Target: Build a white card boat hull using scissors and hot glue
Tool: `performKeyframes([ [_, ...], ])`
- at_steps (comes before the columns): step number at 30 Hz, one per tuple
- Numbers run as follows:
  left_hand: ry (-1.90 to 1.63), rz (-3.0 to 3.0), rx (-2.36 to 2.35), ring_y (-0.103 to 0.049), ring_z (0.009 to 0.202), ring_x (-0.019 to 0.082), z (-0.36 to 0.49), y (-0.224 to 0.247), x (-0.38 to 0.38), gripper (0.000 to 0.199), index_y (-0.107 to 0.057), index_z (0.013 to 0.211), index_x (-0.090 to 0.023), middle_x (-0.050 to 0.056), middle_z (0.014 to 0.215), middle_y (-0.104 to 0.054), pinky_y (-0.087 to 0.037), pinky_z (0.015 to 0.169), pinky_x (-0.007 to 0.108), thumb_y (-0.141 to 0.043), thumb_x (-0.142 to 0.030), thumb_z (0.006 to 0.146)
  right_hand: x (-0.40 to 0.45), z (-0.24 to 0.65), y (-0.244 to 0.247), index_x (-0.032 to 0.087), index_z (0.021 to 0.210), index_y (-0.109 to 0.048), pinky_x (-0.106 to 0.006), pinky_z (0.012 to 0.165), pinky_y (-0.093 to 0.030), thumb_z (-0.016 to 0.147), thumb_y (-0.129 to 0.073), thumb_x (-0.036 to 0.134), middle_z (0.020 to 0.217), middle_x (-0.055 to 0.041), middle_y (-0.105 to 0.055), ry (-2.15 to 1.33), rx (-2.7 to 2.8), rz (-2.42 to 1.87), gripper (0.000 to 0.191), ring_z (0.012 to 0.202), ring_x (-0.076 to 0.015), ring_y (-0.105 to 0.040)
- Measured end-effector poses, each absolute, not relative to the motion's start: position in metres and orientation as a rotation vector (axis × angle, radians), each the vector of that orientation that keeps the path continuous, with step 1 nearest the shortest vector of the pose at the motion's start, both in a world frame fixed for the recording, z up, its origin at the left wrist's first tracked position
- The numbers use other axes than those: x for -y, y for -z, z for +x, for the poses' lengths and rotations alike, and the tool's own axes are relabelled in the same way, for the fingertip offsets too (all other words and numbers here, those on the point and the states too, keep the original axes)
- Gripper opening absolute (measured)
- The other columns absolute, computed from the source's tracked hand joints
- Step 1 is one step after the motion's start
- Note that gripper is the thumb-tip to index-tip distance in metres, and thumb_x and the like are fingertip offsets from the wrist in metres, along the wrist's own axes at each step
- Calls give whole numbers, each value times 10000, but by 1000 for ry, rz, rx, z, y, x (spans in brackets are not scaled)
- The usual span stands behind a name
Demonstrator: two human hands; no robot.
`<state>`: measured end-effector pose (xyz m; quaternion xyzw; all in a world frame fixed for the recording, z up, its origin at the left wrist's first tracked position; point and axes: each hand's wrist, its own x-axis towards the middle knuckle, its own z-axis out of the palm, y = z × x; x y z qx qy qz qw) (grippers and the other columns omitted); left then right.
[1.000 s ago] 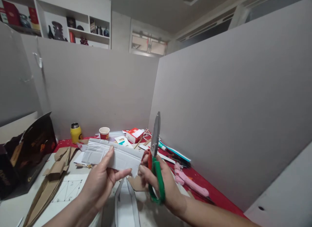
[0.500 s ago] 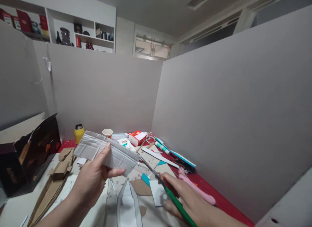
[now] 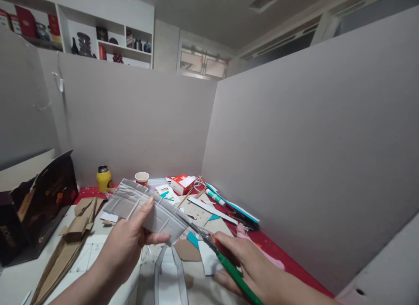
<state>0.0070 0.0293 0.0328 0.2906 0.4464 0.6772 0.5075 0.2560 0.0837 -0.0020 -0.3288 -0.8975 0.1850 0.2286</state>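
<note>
A creased grey cardboard piece is pinched in my left hand, thumb on top and fingers underneath. My right hand is wrapped round green-handled scissors, whose blades meet the right end of the cardboard. How far the blades are parted is hard to tell. Below the cardboard lies a folded white paper shape with grey edges. A brown cardboard scrap and a white card rest between my hands.
Brown folded cardboard and a dark box lie at the left. Behind are a yellow bottle, a paper cup and a red box. A glue tube and pink object are at the right; grey partitions surround the table.
The cardboard has shifted slightly right and down in view, and the scissor blades now sit closer over its right end. The whole view has shifted a little.
</note>
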Motion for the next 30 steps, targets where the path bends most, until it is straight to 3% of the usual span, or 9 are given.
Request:
performKeyframes([
  [6,-1603,691,-1103,-699,698,219,5,-32,-31,309,-717,890,-91,50,732,-697,-646,744,453,-766,-352,731,-85,262,5,228,845,-581,-295,589,-402,768,-642,433,744,-33,-627,-398,2492,-943,227,637,-190,-519],
  [15,-1610,727,-1045,-696,836,247,9,-36,-29,279,-716,940,-103,103,1009,-710,-660,674,409,-742,-310,754,-85,263,5,233,895,-610,-294,636,-429,747,-669,440,789,-35,-652,-463,2445,-943,262,671,-192,-529],
  [24,-1564,740,-1035,-686,837,252,11,-35,-29,251,-723,899,-107,94,956,-724,-657,665,419,-721,-320,766,-85,261,3,215,792,-530,-258,584,-358,775,-638,401,692,11,-585,-385,2549,-973,216,602,-148,-464],
  [30,-1562,726,-1029,-686,796,255,10,-32,-32,252,-727,797,-102,81,786,-714,-656,643,396,-747,-345,734,-86,264,6,215,793,-528,-260,573,-343,807,-606,426,670,16,-575,-391,2575,-997,225,575,-139,-434],
])
